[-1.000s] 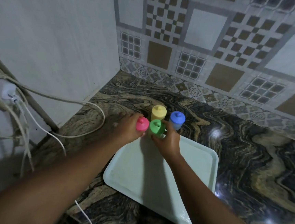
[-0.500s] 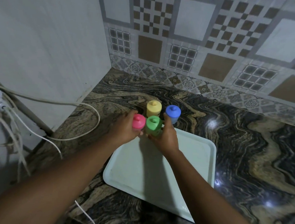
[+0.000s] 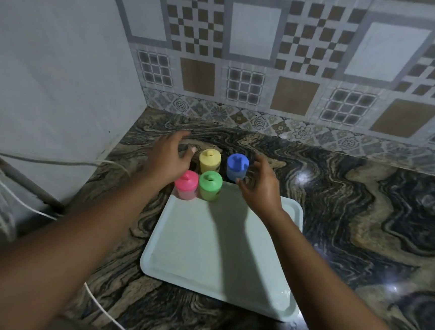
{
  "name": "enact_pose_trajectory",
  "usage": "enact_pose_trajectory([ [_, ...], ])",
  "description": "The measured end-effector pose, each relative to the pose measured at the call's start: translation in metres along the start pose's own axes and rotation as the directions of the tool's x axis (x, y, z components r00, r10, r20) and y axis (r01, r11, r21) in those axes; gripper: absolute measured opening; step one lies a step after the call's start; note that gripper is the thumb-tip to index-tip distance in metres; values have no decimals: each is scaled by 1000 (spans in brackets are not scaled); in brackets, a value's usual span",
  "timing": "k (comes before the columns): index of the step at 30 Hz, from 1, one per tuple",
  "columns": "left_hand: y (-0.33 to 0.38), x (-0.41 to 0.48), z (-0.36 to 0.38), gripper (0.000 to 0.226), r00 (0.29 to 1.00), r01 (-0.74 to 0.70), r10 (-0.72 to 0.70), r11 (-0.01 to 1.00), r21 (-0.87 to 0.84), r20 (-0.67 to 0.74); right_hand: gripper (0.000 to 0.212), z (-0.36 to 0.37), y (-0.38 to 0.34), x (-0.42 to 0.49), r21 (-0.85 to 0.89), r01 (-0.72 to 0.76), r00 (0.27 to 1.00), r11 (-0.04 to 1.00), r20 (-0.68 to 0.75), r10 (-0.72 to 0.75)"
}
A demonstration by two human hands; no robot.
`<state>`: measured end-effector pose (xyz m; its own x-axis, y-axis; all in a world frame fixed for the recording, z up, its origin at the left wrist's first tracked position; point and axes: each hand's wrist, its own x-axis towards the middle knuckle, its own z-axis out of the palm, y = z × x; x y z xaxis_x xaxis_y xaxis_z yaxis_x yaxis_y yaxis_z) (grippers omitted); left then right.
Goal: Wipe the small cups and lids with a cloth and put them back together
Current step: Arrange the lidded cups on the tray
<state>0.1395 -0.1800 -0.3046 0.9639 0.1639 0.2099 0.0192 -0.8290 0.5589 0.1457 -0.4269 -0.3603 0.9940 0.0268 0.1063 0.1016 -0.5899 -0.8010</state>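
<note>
Four lidded cups, one each pink [image 3: 186,185], green [image 3: 210,186], yellow [image 3: 209,161] and blue [image 3: 237,166], cluster at the far edge of the one tray [image 3: 220,244], flanked by the left hand [image 3: 168,158] and right hand [image 3: 260,184], fingers spread and empty, so wiping seems either unstarted or done, and going on likely means finding a cloth, none showing.

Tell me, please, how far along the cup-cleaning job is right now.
Done: the pink cup, green cup, yellow cup and blue cup all stand lidded, pink and green at the far edge of the tray, the others on the counter behind. In hand: nothing; left hand and right hand hover open beside yellow and blue. Left: unclear; no cloth shows, and wiping cannot be judged.
</note>
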Motion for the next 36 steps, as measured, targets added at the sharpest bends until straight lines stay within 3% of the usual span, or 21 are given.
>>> enact_pose_trajectory([
  [2, 8, 17, 6, 53, 998, -18, 16, 1000, 22, 65, 75, -1, -2, 16, -60, 4, 1000, 998, 13, -3],
  [6, 10, 48, 30, 57, 964, -60, 51, 998, 30, 260, 83, 4, 1, 42, -180, 6, 982, 984, 185, 28],
  [9, 6, 65, 46, 67, 867, -135, 98, 990, 41, 488, 84, 8, 3, 52, -215, 28, 955, 976, 295, 38],
  [11, -2, 74, 55, 69, 832, -162, 108, 985, 53, 544, 82, 10, 4, 57, -213, 25, 956, 977, 292, 39],
  [14, -11, 80, 65, 75, 809, -236, 165, 970, 54, 564, 79, 16, 9, 57, -164, -18, 968, 986, 245, 58],
  [21, -18, 79, 69, 74, 835, -226, 188, 974, 9, 517, 66, 25, 11, 52, -102, -71, 985, 992, 151, 86],
  [36, -21, 74, 62, 68, 868, -165, 177, 984, -66, 465, 64, 31, 15, 55, -67, -72, 987, 995, 139, 81],
])
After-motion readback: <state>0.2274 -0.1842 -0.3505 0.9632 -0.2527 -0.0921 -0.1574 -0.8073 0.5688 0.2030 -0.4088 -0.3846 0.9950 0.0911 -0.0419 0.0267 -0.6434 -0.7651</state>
